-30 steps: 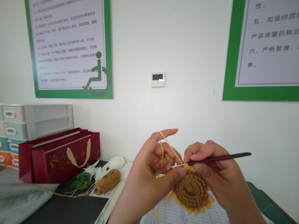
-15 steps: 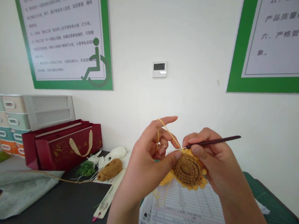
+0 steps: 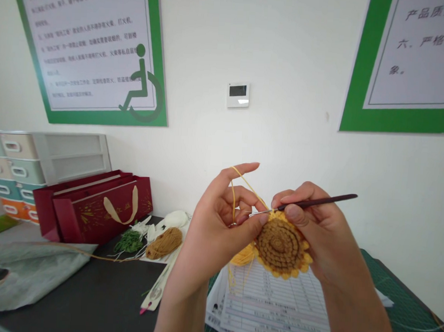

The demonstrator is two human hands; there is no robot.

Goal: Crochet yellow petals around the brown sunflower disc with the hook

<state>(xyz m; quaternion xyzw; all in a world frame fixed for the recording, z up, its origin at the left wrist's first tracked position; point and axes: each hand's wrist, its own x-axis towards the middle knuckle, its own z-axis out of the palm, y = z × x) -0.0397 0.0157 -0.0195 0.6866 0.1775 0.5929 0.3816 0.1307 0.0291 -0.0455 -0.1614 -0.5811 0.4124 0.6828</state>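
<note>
A round crocheted flower (image 3: 280,244), brown in the middle with a yellow scalloped edge, hangs between my hands. My left hand (image 3: 224,214) pinches its upper left edge between thumb and fingers. Yellow yarn (image 3: 248,183) loops over the raised left index finger and runs down to the hook. In my right hand (image 3: 311,219) is a crochet hook (image 3: 323,200) with a dark handle, its metal shaft pointing left at the flower's top edge. The hook's tip is partly hidden near the left fingers. Behind the left wrist lies a ball of yellow yarn (image 3: 242,256).
Printed sheets (image 3: 273,309) lie on a green cutting mat (image 3: 404,317) beneath my hands. To the left are a brown yarn skein (image 3: 164,243), green yarn (image 3: 130,242), a maroon gift bag (image 3: 102,211), grey-green cloth (image 3: 35,275) and a drawer unit (image 3: 72,157). A white wall stands behind.
The flower has turned to face me more, showing more of its brown centre. The hook has tilted slightly flatter. The whole view has shifted a little.
</note>
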